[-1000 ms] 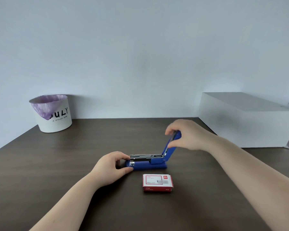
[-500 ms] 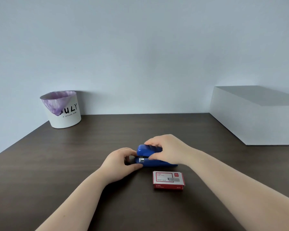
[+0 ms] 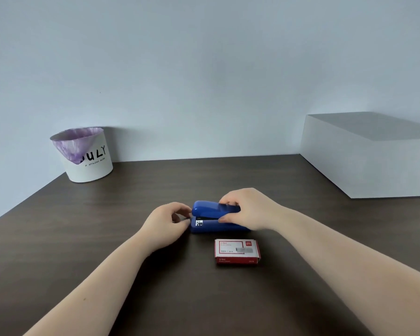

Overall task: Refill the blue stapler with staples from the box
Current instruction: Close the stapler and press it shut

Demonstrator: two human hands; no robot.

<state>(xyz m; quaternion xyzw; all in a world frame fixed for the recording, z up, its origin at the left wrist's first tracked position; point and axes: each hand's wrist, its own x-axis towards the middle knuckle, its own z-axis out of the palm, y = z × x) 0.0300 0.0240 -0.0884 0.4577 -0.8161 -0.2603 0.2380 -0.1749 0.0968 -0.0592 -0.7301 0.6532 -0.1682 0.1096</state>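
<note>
Our right hand (image 3: 249,209) holds the blue stapler (image 3: 215,217) | our left hand (image 3: 166,223) pinches its front | staple box (image 3: 237,251) just below.

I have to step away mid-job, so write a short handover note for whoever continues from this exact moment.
Right hand: gripping the blue stapler around its rear, fingers over the top cover, thumb on the near side.
Left hand: at the stapler's front end, fingertips at the nose; firm grip or not, cannot tell.
Stapler: on the dark table, cover down and almost shut.
Staple box: red and white, closed, flat on the table just in front of the stapler, untouched.
Done: cannot tell whether staples are loaded.
Left: check the magazine; if empty, open the box, load a strip, close the cover.
</note>
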